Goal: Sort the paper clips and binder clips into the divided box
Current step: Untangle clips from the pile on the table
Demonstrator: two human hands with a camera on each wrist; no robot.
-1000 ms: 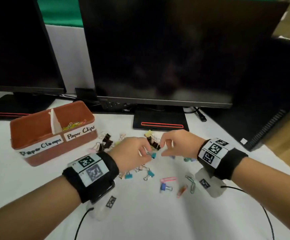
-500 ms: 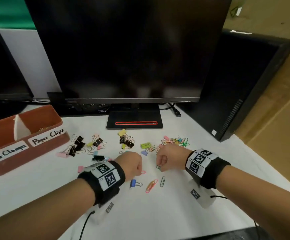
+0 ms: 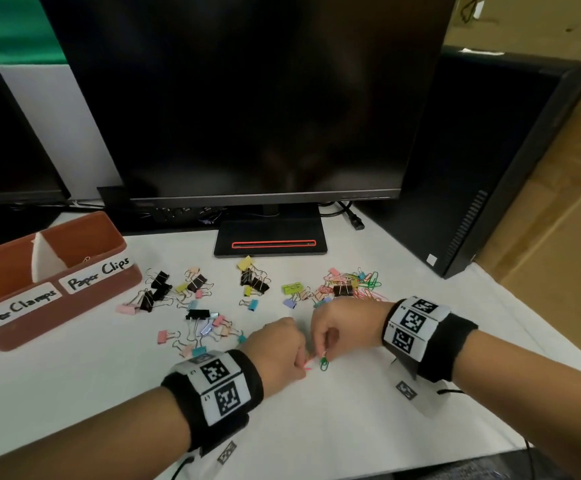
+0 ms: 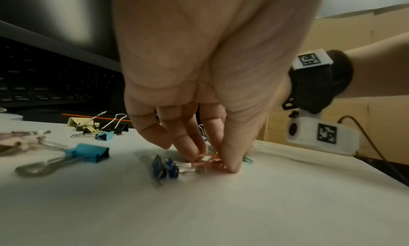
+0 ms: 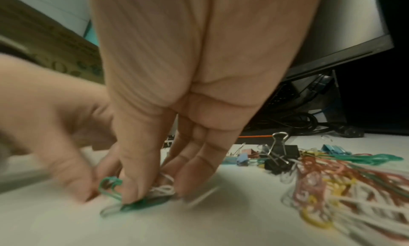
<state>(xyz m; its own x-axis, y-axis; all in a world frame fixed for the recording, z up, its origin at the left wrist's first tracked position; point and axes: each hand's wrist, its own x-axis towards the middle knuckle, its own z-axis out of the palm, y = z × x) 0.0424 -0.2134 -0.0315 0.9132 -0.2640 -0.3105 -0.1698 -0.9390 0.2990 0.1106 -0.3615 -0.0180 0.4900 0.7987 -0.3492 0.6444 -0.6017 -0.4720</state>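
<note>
My left hand (image 3: 282, 351) is curled down on the white table and pinches an orange-pink paper clip (image 3: 308, 365) (image 4: 208, 160) between thumb and fingers. A dark blue binder clip (image 4: 165, 167) lies just left of those fingertips. My right hand (image 3: 337, 330) is right beside it and pinches a green paper clip (image 3: 323, 362) (image 5: 110, 188), with white clips under its fingers. The brown divided box (image 3: 57, 303), labelled "Paper Clamps" and "Paper Clips", stands at the far left. Binder clips (image 3: 195, 306) lie scattered across the middle, and a heap of coloured paper clips (image 3: 361, 284) lies behind my right hand.
A large dark monitor stands behind the clips, its black stand base (image 3: 270, 240) with a red line on the table. A second monitor is at the left. A black computer tower (image 3: 483, 161) stands at the right. The table's front right edge (image 3: 538, 441) is close to my right forearm.
Both hands have drawn back toward me from the clip pile and come down to the table. Each hand now pinches a paper clip. The head view has swung right, with the box farther left.
</note>
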